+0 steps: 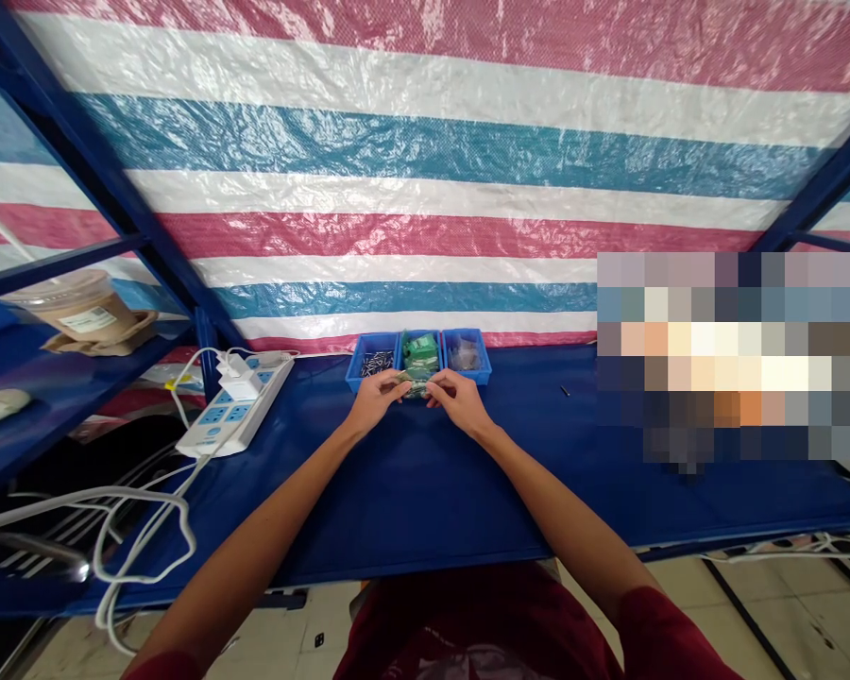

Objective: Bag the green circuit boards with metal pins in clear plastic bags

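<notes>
My left hand (377,400) and my right hand (460,400) meet in front of three small blue bins. Between them they pinch a small see-through plastic packet (417,388) with a greenish look, one side in each hand. What the packet contains is too small to make out. The left bin (352,371) holds many small dark metal pieces like screws. In the middle bin, green plastic packets (420,349) are piled up, partly behind the held packet. Clear small bags (464,355) lie in the right bin (486,365).
On the blue table (425,501), a white power strip (239,406) with chargers and looping white cables (145,538) sits to the left. A lidded drink cup (85,307) stands on the left shelf. One small dark piece (565,391) lies to the right, near a blurred-out area.
</notes>
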### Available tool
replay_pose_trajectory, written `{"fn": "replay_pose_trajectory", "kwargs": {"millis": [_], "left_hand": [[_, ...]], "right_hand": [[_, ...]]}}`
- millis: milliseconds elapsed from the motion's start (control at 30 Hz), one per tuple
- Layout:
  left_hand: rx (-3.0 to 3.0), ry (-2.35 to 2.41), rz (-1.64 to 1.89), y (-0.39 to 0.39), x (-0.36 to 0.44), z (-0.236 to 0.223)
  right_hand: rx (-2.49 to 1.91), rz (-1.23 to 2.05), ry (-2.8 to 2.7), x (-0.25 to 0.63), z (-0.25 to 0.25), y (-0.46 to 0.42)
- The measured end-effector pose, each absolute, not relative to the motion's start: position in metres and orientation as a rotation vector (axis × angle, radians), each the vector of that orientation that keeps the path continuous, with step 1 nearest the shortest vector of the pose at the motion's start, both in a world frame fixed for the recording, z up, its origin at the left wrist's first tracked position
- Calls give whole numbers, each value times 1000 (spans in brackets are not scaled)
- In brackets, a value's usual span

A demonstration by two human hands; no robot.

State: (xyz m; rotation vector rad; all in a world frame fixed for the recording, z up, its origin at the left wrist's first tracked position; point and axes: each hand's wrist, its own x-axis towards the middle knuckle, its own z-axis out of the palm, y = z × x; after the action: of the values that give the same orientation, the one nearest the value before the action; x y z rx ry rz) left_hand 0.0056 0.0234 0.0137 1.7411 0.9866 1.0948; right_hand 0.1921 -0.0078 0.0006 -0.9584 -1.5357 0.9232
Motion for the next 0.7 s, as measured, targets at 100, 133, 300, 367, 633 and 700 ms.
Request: {"fn": "replay_pose_trajectory", "kwargs": {"millis": [100,133,300,367,633,700], "left_hand": [[1789,1005,1106,23,3,14],[1791,1006,1114,23,4,14],[1740,927,1071,19,9,13],[1724,911,1056,18,10,14],[1692,887,1064,16,8,25],[1680,898,1053,17,8,24]], "right_hand": [[-1023,814,-1607,191,1,-8],[-1028,804,-1612,191,1,-8],[-1023,808,-1535,192,-1,-7],[-1021,817,-1540,192,-2,-7],[-996,834,-1614,189,4,-13],[-992,827,-1621,189,4,-12]]}}
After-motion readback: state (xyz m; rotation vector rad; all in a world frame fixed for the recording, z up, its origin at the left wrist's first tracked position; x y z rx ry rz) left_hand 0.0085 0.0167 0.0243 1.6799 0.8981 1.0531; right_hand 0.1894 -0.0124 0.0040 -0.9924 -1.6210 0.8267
